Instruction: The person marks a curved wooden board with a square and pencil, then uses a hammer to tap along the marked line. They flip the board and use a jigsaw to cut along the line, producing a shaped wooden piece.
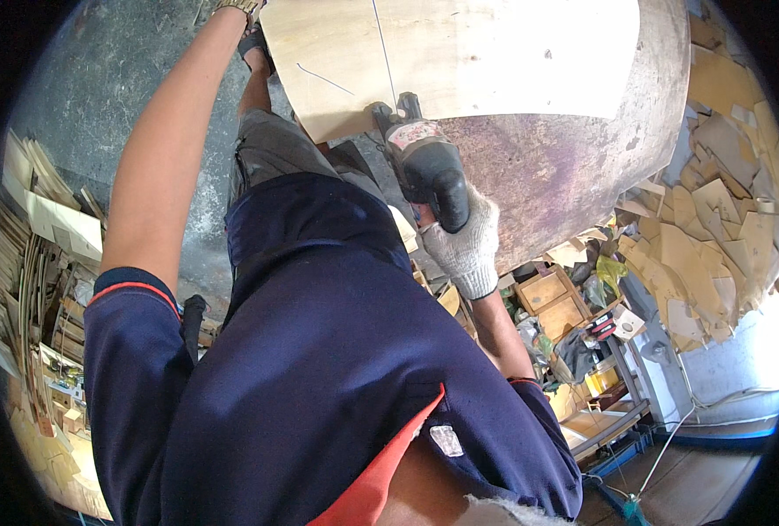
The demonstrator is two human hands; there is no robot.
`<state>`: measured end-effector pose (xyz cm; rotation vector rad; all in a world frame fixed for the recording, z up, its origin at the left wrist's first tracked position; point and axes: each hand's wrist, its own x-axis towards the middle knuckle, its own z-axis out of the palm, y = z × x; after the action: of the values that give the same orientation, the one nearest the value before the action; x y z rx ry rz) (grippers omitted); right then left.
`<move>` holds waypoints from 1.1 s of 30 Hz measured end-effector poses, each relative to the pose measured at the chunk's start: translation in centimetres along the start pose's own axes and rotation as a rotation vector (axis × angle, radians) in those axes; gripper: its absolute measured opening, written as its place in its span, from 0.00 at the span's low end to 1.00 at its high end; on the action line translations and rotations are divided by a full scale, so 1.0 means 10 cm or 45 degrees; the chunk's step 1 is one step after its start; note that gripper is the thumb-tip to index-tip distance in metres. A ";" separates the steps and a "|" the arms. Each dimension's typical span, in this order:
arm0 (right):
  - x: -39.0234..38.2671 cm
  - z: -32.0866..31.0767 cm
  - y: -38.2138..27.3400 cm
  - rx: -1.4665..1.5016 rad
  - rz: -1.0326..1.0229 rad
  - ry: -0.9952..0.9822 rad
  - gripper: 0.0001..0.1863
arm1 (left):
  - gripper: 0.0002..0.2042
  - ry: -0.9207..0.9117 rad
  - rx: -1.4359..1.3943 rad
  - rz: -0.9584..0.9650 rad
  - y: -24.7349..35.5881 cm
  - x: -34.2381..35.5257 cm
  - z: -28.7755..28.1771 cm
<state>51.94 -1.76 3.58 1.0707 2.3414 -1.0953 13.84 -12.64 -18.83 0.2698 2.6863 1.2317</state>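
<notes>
My right hand, in a white knitted glove, is closed around the black handle of a jigsaw. The front of the tool's base meets the near edge of a pale plywood sheet, where a dark drawn line runs away from me. A second, shorter slanting line is drawn to the left of it. Whether the blade is in the wood cannot be made out. My bare left forearm reaches up to the sheet's far left corner. A wristwatch shows there, and the left hand lies past the picture's top edge.
The sheet lies on a worn brown worktable and overhangs its left side. Wood offcuts are heaped at the right, beside a cluttered shelf with a wooden box. Stacked thin boards stand at the left. A cable hangs lower right.
</notes>
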 end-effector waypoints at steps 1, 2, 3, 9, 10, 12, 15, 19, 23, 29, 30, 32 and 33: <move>0.00 0.00 0.00 -0.005 0.007 -0.005 0.13 | 0.31 -0.011 0.031 -0.016 0.00 0.00 0.00; 0.00 0.00 -0.01 -0.010 0.014 -0.010 0.13 | 0.31 0.002 0.031 -0.003 0.00 0.00 0.00; 0.01 0.00 -0.02 -0.017 0.020 -0.006 0.13 | 0.30 0.015 0.030 0.010 0.01 -0.01 0.00; 0.01 -0.01 -0.04 -0.026 0.011 0.012 0.13 | 0.30 0.024 0.037 0.040 0.02 -0.01 0.01; 0.01 -0.01 -0.04 -0.034 -0.001 0.015 0.13 | 0.30 0.029 0.042 0.039 0.02 -0.01 0.01; 0.02 -0.01 -0.04 -0.038 -0.011 0.013 0.13 | 0.31 0.027 0.025 0.028 0.03 -0.01 0.00; 0.03 -0.01 -0.04 -0.029 -0.005 0.003 0.13 | 0.33 0.039 0.082 -0.006 0.05 -0.01 -0.01; 0.03 -0.02 -0.05 -0.046 0.000 -0.017 0.13 | 0.35 0.002 0.102 -0.120 0.08 0.00 -0.02; 0.04 -0.04 -0.06 -0.018 -0.018 -0.032 0.14 | 0.35 0.033 0.109 -0.103 0.08 0.00 0.00; 0.06 -0.03 -0.07 -0.001 0.002 -0.006 0.13 | 0.35 0.052 0.110 -0.044 0.02 0.01 0.03; 0.07 -0.03 -0.07 -0.006 0.001 -0.005 0.13 | 0.35 0.045 0.118 -0.026 0.02 0.01 0.03; 0.07 -0.03 -0.07 -0.015 -0.018 0.001 0.13 | 0.35 0.045 0.122 -0.031 0.02 0.01 0.02; 0.08 -0.03 -0.07 -0.003 -0.020 0.000 0.13 | 0.35 0.054 0.117 -0.055 0.03 0.00 0.02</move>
<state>50.88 -1.50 3.69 1.0531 2.3544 -1.0975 13.88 -12.31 -18.71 0.1993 2.7737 1.1159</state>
